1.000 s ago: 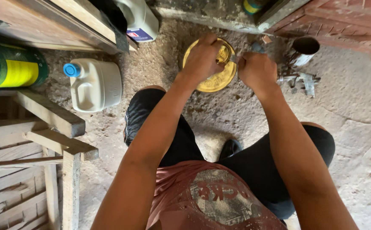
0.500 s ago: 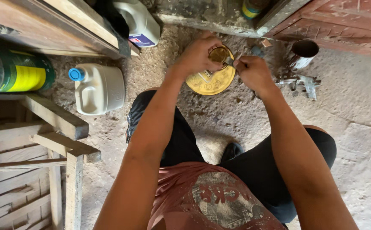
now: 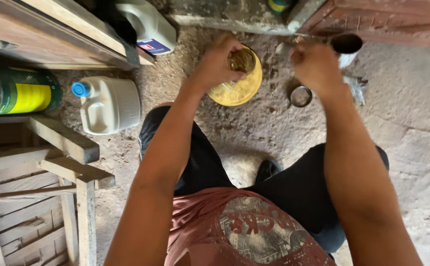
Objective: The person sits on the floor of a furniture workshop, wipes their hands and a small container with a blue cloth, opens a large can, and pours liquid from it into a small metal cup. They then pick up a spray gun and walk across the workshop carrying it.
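I squat over a round yellow can [image 3: 234, 87] standing on the dirt floor, its small top opening uncovered. My left hand [image 3: 216, 61] grips the can at the rim of that opening. My right hand [image 3: 316, 66] is fisted to the right of the can and clear of it. It seems to hold a thin grey metal tool [image 3: 281, 48] whose tip points towards the can; the hand is blurred. A small round metal lid [image 3: 300, 96] lies on the floor just below my right hand.
A white plastic jug with a blue cap [image 3: 109, 103] lies left of the can, and another white jug [image 3: 148, 27] lies behind it. A green and yellow bottle [image 3: 17, 91] and wooden frames [image 3: 62, 143] fill the left. A dark tin cup [image 3: 345, 44] stands by the brick wall.
My right hand has drawn away from the can's opening to the right. The opening now shows uncovered, and the small lid is visible on the floor. My left hand stays on the can.
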